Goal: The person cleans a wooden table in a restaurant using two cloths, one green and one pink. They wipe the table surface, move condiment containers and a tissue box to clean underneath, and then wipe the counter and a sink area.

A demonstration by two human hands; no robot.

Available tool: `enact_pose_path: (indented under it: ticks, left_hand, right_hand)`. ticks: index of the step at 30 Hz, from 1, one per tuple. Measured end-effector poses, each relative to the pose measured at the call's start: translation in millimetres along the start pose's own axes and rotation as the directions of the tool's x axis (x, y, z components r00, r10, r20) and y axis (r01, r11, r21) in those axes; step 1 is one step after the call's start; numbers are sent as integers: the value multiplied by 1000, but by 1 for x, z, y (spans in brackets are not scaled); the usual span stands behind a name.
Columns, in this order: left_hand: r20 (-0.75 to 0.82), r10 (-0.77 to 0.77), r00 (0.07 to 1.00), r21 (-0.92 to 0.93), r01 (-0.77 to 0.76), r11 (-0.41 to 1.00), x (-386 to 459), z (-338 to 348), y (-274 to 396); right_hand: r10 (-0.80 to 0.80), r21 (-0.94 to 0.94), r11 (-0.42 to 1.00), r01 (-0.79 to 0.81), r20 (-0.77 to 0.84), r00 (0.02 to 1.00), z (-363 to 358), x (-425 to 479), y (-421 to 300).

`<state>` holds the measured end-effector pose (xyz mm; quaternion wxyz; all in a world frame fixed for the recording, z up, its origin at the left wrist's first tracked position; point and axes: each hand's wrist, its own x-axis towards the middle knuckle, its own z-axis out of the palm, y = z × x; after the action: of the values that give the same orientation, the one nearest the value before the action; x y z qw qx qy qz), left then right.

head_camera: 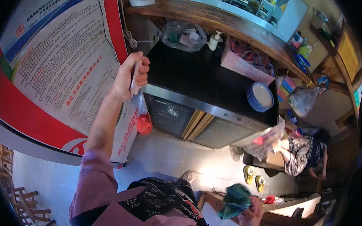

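My left hand (133, 75) reaches forward beside the poster-covered side of a red cabinet (113, 5). Its fingers are closed around a white flat piece (136, 80); whether this is folded paper or a handle I cannot tell. Just below that hand hangs a clear plastic bag with a red bundle (144, 124). Low on the right, my right hand (254, 215) is partly seen and blurred, closed on a crumpled green cloth (236, 199). Under the cloth lies a white sheet (221, 222) on a wooden surface.
A black-topped cabinet (183, 73) with glass doors stands ahead. It carries stacked blue-rimmed plates (261, 96), a pink box (248, 64), a pump bottle (215, 41) and a plastic bag (185, 38). At right a person (301, 153) sits near yellow shoes (254, 178). Wooden stools (29, 203) stand lower left.
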<state>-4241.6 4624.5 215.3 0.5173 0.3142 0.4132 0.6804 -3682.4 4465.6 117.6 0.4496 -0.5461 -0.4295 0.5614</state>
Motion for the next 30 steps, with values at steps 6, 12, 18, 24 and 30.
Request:
enact_pose_path:
  ticks: [6, 12, 18, 24, 30]
  left_hand:
    - [-42, 110, 993, -80, -113, 990, 78, 8, -24]
    - [15, 223, 975, -173, -217, 961, 174, 10, -66]
    - [-114, 153, 982, 78, -144, 986, 242, 40, -99]
    - [-99, 363, 926, 761, -165, 628, 355, 12, -111]
    - [138, 463, 876, 985, -74, -153, 462, -37, -130]
  right_hand:
    - [120, 83, 989, -120, 13, 993, 20, 53, 35]
    - [208, 134, 969, -206, 2, 978, 11, 128, 30]
    - [304, 86, 947, -310, 71, 950, 36, 198, 11]
    - [419, 155, 897, -415, 7, 908, 71, 217, -17]
    - [248, 229, 950, -211, -150, 957, 101, 206, -7]
